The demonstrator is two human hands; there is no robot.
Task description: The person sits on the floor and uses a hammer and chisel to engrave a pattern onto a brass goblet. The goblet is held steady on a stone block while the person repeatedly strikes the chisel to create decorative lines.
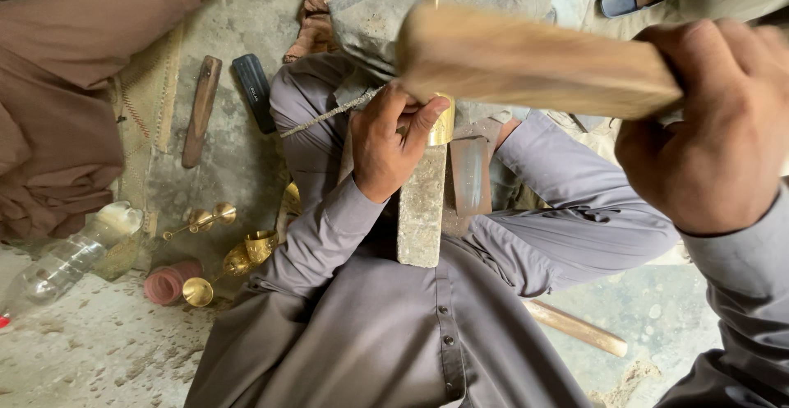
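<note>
Work surface: rough grey concrete floor (107, 350), with the person seated cross-legged. A clear plastic bottle (70, 256) lies at left; contents indiscernible. Brass cup pieces (238, 252) lie beside the knee. The left hand (386, 141) grips a brass tube (442, 122) against a stone bar (422, 207). The right hand (715, 124) clenches a blurred, probably wooden mallet (526, 59), partly blocking the view.
</note>
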